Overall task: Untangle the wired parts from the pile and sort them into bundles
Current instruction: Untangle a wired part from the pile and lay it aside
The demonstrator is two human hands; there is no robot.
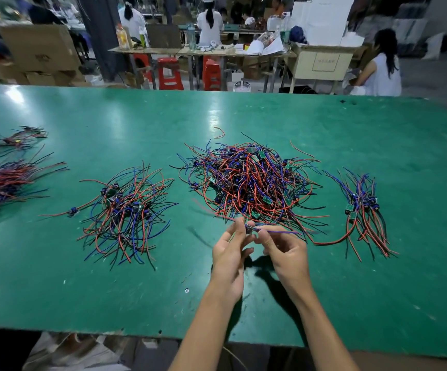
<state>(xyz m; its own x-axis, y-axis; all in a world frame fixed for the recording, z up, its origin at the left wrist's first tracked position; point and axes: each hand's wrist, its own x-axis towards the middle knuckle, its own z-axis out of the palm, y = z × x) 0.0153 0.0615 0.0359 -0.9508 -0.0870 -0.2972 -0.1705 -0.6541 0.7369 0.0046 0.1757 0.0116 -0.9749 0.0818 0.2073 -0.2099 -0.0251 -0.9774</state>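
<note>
- Both hands meet just in front of the big pile (252, 183), near the front edge of the green table (83, 290); the left hand (229, 259) holds one wired part (249, 228) by its small body between the thumb and the fingers, which are only loosely bent
- Right hand (284, 253) pinches the blue wire (281, 232) of the same part with curled fingers, and this wire runs out to the right, over the near fringe of the pile
- I cannot tell if the part is already free or if its other wires are caught in the tangle
- On the right side lies a small bundle (363, 210), its red, blue and black wires more or less parallel and the little green boards together at the upper end; it looks sorted
- Left of the big pile is a looser heap (126, 210), well apart from it; its wires spread in all directions, so I judge it is separated but not yet made tidy
- At the far left edge there is a dense bundle (5, 180) with wires in one direction, and behind it a smaller group (16, 139), partly out of the view
- A single red wire piece (219, 132) lies alone behind the big pile
- My judgement: some of the work is done, but the big pile is the largest group on the table, so most of the untangling is left
</note>
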